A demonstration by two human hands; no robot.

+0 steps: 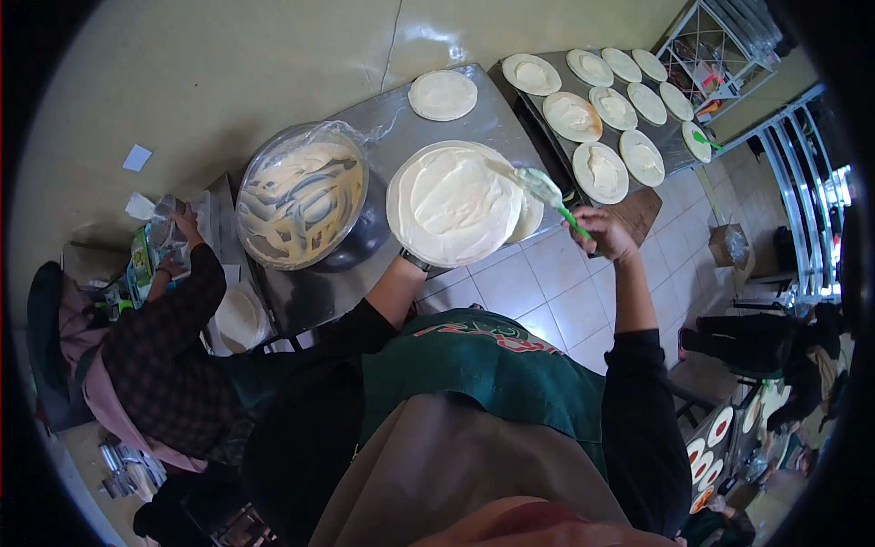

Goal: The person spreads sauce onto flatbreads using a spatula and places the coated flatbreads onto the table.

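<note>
My left hand is mostly hidden beneath a round flat base [456, 202] thickly spread with white cream, and holds it up from below; only the wrist [408, 270] with a dark band shows. Closed around the green handle of a spoon, my right hand [603, 233] is to the right of the base. The cream-coated head of the spoon [540, 186] is at the base's right edge. Part of another pale round [529, 219] shows behind that edge. To the left stands a large metal bowl [360, 219], its inside smeared with cream, with clear plastic about its rim.
One cream-covered round [443, 95] lies on the metal table [392, 118]. Several more rounds [602, 173] cover a second table at right, with another green-handled utensil [706, 140]. At left a co-worker [164, 337] handles a clear container [166, 214]. Other people are at far right.
</note>
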